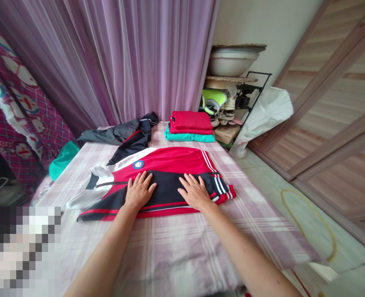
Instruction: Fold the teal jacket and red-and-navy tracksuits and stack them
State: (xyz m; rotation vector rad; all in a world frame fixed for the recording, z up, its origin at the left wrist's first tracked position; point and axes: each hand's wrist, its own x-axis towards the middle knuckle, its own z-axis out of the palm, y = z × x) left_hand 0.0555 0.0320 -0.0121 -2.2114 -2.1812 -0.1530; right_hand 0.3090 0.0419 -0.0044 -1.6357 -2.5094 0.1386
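A red, white and navy track jacket (176, 159) lies spread on the plaid-covered table, its collar to the left and a round blue badge on the chest. Its near sleeve is folded in across the body, with the striped cuff at the right. My left hand (139, 189) rests flat on the dark sleeve, fingers spread. Farther right, near the cuff, my right hand (195, 190) also lies flat on the sleeve with its fingers apart. The far sleeve stretches away toward the back of the table.
Folded red and teal clothes (190, 123) are stacked at the back. A dark garment (111, 133) lies at the back left, a teal cloth (64, 159) at the left edge. Beyond stand a purple curtain (157, 53), a shoe rack (257, 88), a white sack (266, 113) and wooden doors (328, 99).
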